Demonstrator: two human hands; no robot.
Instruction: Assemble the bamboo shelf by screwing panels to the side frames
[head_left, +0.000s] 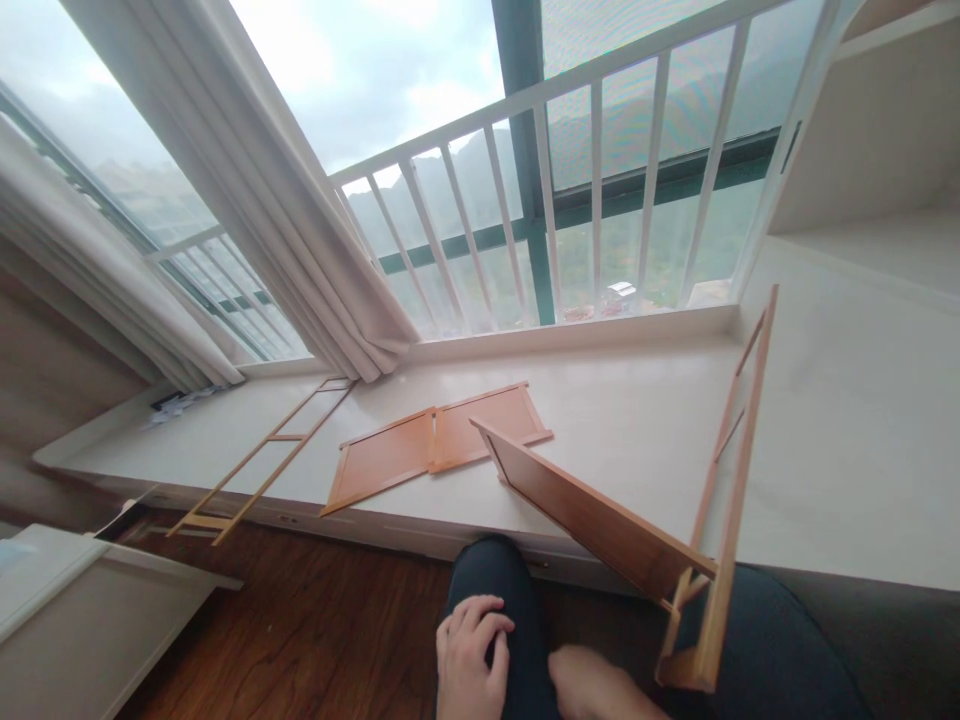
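My left hand (474, 655) lies loosely on my dark-trousered knee (491, 570), fingers bent and a little apart, holding nothing. Beside the same leg is my right hand (589, 685); its fingers are out of sight, so its grip cannot be seen. Nearest to it, a wooden side frame (731, 520) with crossbars leans against the white ledge at the right. Joined to that frame near its lower part, a brown shelf panel (592, 500) slants up and left over the ledge. Two more shelf panels (390, 450) (487, 425) lie flat on the ledge, end to end.
A second ladder-like wooden frame (277, 450) lies across the window ledge (622, 390), its end jutting past the edge. Behind are a white railing (525, 100) and grey curtains (247, 190). A white cabinet (97, 610) stands at lower left on the wood floor (315, 620).
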